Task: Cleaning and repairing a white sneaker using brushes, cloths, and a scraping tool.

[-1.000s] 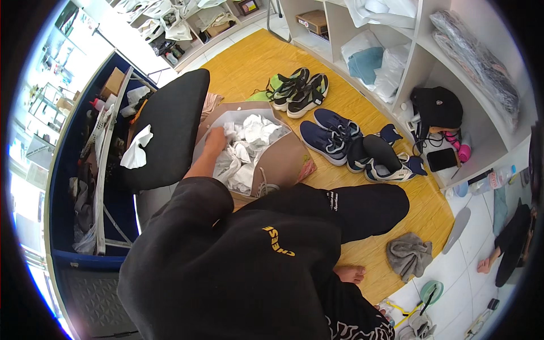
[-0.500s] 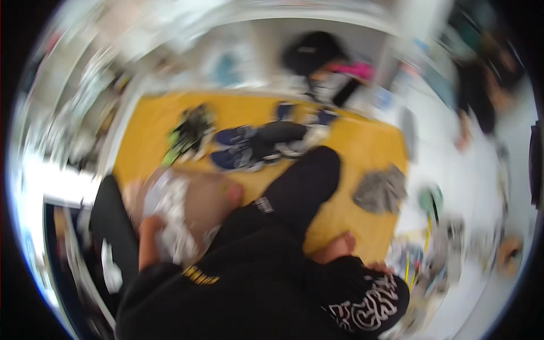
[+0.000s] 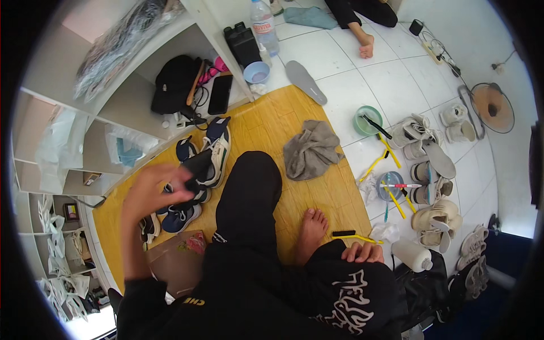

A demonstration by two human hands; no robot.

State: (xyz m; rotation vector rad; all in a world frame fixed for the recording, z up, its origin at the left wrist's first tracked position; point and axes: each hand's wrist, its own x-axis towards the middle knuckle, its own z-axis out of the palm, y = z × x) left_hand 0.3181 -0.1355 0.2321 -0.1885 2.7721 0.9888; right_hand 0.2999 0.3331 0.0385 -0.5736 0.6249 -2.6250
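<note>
My left hand point(image 3: 158, 190) is raised over the left side of the yellow mat and blurred by motion. Its thumb and curled fingers look apart, with nothing distinct between them. Just beyond the fingertips are a dark flat piece point(image 3: 196, 165) and navy-and-white sneakers point(image 3: 218, 156); more navy shoes point(image 3: 181, 217) lie below. A brown bag or box point(image 3: 180, 260) with a coloured patch stands beside my left leg, partly hidden by my forearm. Resting on my right knee, my right hand point(image 3: 364, 253) has its fingers laid flat and holds nothing.
A grey cloth point(image 3: 310, 152) lies on the wood-patterned mat point(image 3: 258, 122). On the white tiles are yellow-handled brushes point(image 3: 374, 165), a green bowl point(image 3: 367, 120), several pale shoes point(image 3: 436, 218) and a white bottle point(image 3: 412, 255). Shelves point(image 3: 133, 93) stand left. Another person's foot point(image 3: 366, 46) shows far off.
My view has swung to the right. My left hand has left the white crumpled material at the brown bag and risen toward the shoes. My right hand stays at my knee.
</note>
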